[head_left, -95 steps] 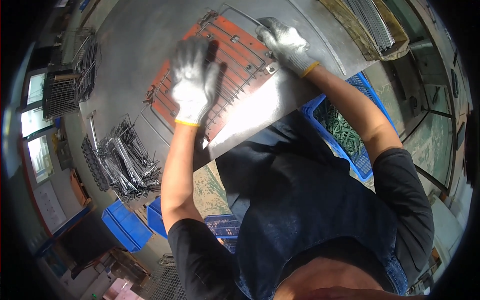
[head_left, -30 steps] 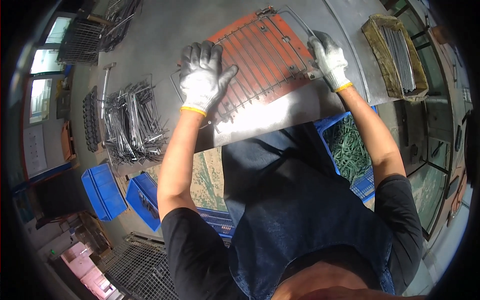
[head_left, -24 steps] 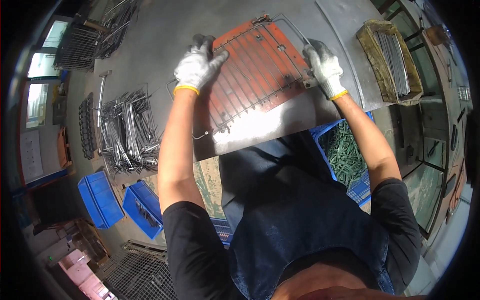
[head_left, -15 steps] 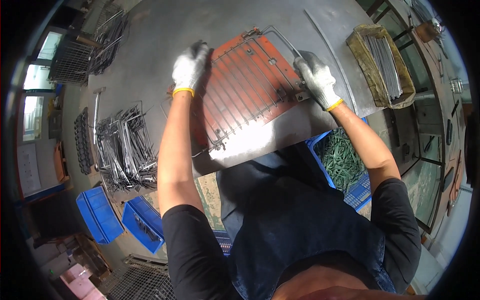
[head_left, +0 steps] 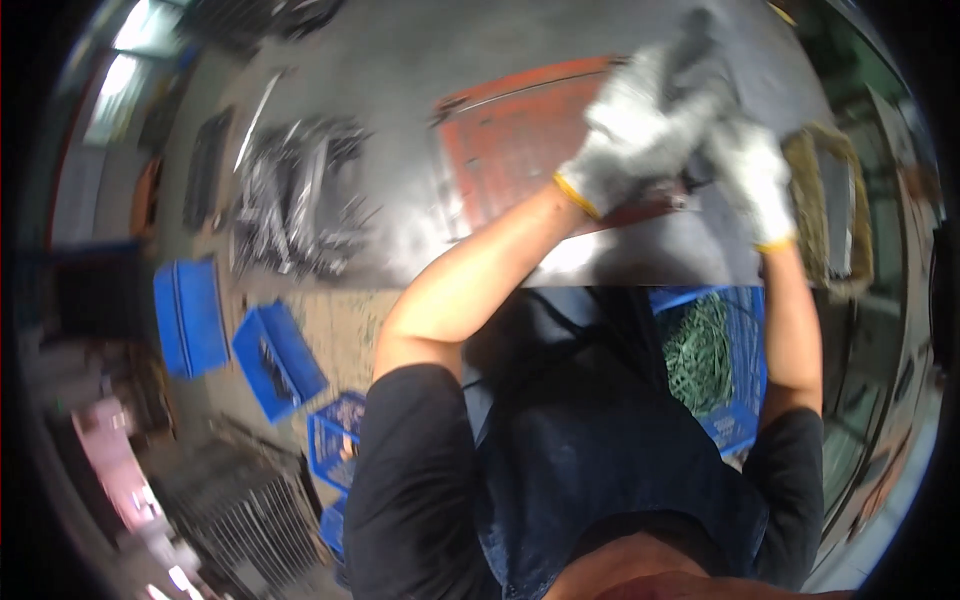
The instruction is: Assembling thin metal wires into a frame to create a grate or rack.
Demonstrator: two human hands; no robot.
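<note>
A red fixture plate (head_left: 520, 130) lies on the grey metal worktop (head_left: 400, 60). A thin line runs along its far edge; blur hides whether other rods lie on it. My left hand (head_left: 640, 125), in a white glove with a yellow cuff, reaches across the plate's right side. Close beside it, past the plate's right edge, is my gloved right hand (head_left: 752, 180). The two gloves overlap in view near their fingers. Motion smears the fingers of both, so whatever they hold, if anything, does not show.
A pile of bent metal rods (head_left: 300, 195) sits on the worktop's left part. To the right stands a tan box (head_left: 800, 170) with straight rods. Below the front edge are a blue crate (head_left: 745, 395) of green strips and blue bins (head_left: 190, 320) at left.
My left hand has crossed from the plate's left side to its right, near my right hand. The view has shifted, and the parallel rods seen on the plate earlier no longer show clearly.
</note>
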